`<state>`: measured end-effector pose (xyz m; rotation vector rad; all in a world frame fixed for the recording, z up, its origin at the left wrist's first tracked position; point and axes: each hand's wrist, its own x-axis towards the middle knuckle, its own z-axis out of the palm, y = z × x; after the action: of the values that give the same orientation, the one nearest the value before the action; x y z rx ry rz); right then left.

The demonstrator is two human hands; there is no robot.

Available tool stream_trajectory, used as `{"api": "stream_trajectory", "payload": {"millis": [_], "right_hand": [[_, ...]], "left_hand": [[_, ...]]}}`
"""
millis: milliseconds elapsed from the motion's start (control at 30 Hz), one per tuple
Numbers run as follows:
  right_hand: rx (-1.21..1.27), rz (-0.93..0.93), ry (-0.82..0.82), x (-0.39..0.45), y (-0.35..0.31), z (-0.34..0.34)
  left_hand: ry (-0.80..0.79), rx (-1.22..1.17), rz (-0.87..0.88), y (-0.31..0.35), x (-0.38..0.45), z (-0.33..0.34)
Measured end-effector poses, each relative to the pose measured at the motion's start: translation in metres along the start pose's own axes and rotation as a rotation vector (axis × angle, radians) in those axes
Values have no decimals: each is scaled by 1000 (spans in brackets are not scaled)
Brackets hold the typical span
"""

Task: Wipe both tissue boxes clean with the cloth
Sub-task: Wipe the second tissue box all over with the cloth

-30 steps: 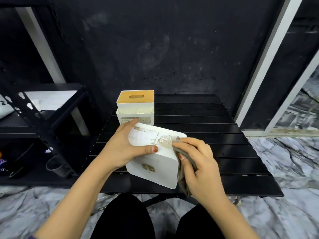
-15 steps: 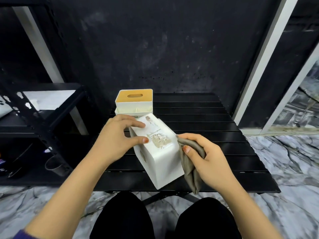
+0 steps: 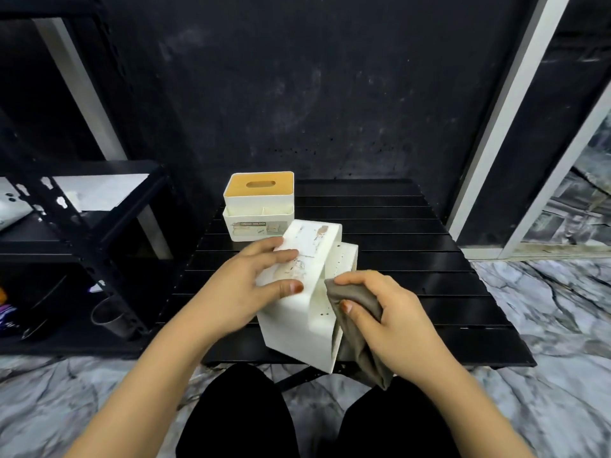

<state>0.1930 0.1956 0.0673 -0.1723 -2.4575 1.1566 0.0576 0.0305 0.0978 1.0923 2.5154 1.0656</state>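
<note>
While the left hand (image 3: pixel 246 285) grasps the tilted white tissue box (image 3: pixel 297 312) over the desk (image 3: pixel 413 259), the right hand's (image 3: pixel 393 319) grip clenches the grey cloth (image 3: pixel 357 328) against its right edge.

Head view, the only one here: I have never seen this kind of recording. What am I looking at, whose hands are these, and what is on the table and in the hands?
No machine is involved: a person wears a camera on the head, looking down at their own bare hands. They sit at a black slatted table. The left hand grips a white tissue box, tilted, with scuffed marks on its upper face. The right hand holds a bunched grey-brown cloth against the box's right side. Farther back on the table stands a second tissue box, white with a tan lid and slot, untouched. A dark metal shelf stands to the left.
</note>
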Motion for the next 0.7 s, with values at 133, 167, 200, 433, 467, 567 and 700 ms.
{"api": "stream_trajectory", "payload": {"millis": [133,167,200,433,467,567,700], "right_hand": [[-93,-58,-67,1,4,9],[-125,-61,-67,1,3,11],[-169,-83,-58,2,1,12],[-366,-267,-125,0,-8,14],[-340,-242,-136,3,-6,11],[-332,-165,-89,14,3,5],[-366,-242,-98,3,-5,15]], "left_hand": [[-62,-28,-40,-7,3,1],[-65,-75,-52,-7,2,4],[-58,-120,-57,-8,0,6],[-6,-315,-37,-12,-5,17],[1,-331,-39,-12,-4,18],[5,-364,-48,-13,-2,20],[41,-445,-53,-13,-1,24]]}}
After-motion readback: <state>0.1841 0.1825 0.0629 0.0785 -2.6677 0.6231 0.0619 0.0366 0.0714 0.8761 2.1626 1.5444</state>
